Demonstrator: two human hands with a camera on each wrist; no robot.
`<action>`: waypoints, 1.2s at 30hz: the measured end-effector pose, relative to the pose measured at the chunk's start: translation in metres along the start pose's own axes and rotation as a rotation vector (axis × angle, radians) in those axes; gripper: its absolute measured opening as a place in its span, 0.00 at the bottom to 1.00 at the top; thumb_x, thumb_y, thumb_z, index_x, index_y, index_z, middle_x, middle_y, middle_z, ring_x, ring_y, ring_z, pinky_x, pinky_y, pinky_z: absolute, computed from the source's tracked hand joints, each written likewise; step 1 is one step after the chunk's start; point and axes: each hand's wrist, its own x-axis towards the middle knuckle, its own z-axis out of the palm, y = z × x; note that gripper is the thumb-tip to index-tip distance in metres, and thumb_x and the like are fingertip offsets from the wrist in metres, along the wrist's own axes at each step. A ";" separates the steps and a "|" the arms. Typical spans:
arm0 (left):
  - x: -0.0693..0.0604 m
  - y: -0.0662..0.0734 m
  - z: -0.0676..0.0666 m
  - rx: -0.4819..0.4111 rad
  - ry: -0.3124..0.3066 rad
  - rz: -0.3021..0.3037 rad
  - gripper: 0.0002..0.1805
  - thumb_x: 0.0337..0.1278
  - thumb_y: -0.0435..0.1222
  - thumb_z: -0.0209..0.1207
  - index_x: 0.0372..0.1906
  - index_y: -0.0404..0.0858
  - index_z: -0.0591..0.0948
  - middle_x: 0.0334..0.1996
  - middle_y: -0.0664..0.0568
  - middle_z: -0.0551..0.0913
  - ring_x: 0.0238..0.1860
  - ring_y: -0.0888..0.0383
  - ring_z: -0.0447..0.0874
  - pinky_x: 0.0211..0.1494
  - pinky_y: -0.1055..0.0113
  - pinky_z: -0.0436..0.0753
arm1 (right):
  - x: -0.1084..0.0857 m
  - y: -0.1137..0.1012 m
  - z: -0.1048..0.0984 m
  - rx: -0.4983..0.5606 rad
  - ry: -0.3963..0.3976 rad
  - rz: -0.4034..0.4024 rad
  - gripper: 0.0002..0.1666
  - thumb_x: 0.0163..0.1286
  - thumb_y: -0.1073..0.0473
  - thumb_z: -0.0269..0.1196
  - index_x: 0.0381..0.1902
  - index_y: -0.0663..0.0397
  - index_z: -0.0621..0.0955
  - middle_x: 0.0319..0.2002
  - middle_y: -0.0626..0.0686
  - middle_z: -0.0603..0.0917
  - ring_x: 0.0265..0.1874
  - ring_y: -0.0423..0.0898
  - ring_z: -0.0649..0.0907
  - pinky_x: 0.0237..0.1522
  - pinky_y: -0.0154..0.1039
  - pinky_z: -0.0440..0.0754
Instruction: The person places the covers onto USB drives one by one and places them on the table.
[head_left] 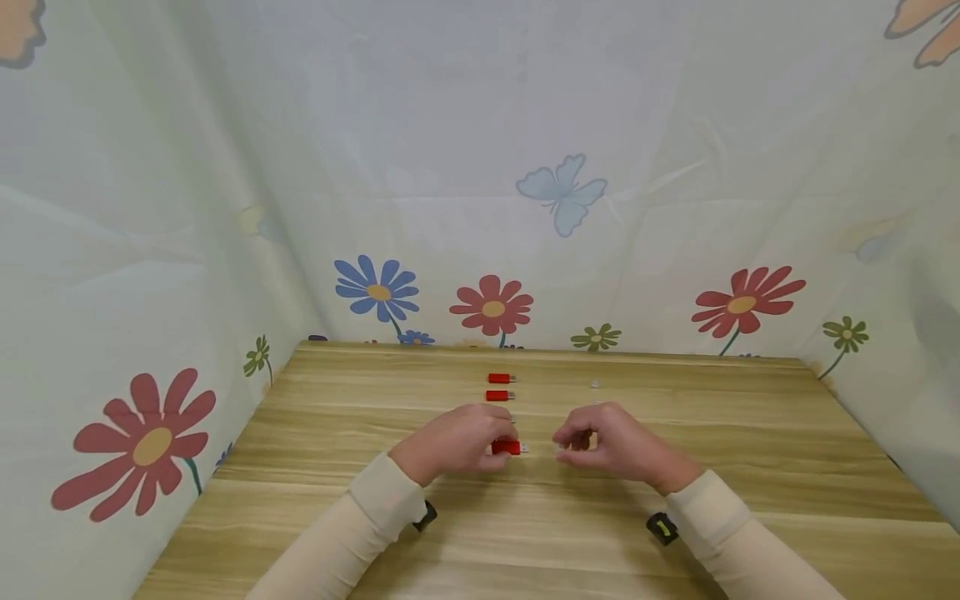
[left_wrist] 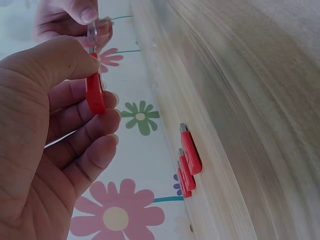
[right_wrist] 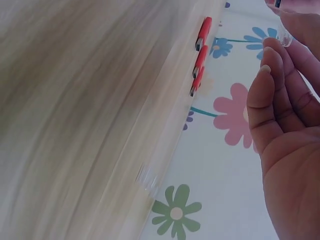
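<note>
My left hand [head_left: 467, 440] pinches a red USB stick [head_left: 507, 448] between thumb and fingers, its metal plug pointing right. Facing it, my right hand [head_left: 617, 443] pinches a small clear cap [head_left: 559, 448]. A gap separates cap and plug in the head view. In the left wrist view, the clear cap [left_wrist: 92, 33] lines up with the plug end of the held red stick [left_wrist: 94, 90]; whether they touch there I cannot tell. The right wrist view shows the cap [right_wrist: 284, 37] at the fingertips of my right hand [right_wrist: 295, 105].
Several red USB sticks [left_wrist: 191, 152] lie in a row on the wooden table [head_left: 360, 375], beyond my left hand. Clear caps [head_left: 595, 384] lie to their right, partly hidden by my right hand. A flower-printed curtain [head_left: 450, 167] hangs behind the table and at both sides.
</note>
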 end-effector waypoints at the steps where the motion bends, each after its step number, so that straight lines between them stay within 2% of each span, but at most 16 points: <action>1: 0.000 0.001 0.000 0.001 0.000 0.003 0.10 0.61 0.43 0.68 0.44 0.45 0.88 0.37 0.59 0.83 0.34 0.66 0.75 0.43 0.78 0.80 | 0.001 0.000 0.000 0.005 -0.003 -0.003 0.05 0.65 0.58 0.73 0.39 0.48 0.89 0.34 0.37 0.87 0.30 0.32 0.81 0.34 0.39 0.86; 10: 0.004 0.003 0.002 0.001 0.031 0.036 0.10 0.61 0.43 0.69 0.45 0.45 0.88 0.38 0.59 0.84 0.35 0.67 0.77 0.45 0.78 0.81 | 0.005 -0.005 0.005 0.043 -0.003 -0.024 0.07 0.64 0.58 0.74 0.39 0.43 0.89 0.36 0.39 0.88 0.31 0.33 0.82 0.35 0.38 0.86; 15: 0.005 0.004 0.003 -0.009 0.035 0.043 0.09 0.61 0.42 0.69 0.44 0.45 0.88 0.35 0.60 0.83 0.33 0.68 0.75 0.43 0.80 0.80 | 0.008 -0.007 0.009 0.060 0.002 -0.035 0.08 0.63 0.58 0.74 0.39 0.40 0.89 0.35 0.38 0.87 0.30 0.34 0.82 0.34 0.38 0.86; 30: 0.004 0.003 0.005 -0.016 0.044 0.049 0.08 0.60 0.41 0.69 0.42 0.45 0.88 0.33 0.60 0.81 0.32 0.68 0.74 0.41 0.81 0.78 | 0.014 -0.011 0.013 0.071 -0.005 -0.010 0.06 0.62 0.59 0.75 0.38 0.47 0.89 0.34 0.38 0.87 0.29 0.34 0.82 0.33 0.37 0.86; 36: 0.004 0.003 0.006 -0.028 0.039 0.036 0.08 0.60 0.41 0.69 0.42 0.45 0.88 0.33 0.60 0.81 0.31 0.68 0.74 0.41 0.82 0.78 | 0.014 -0.010 0.015 0.075 -0.004 -0.010 0.06 0.62 0.59 0.75 0.37 0.47 0.90 0.33 0.37 0.87 0.29 0.34 0.82 0.33 0.36 0.86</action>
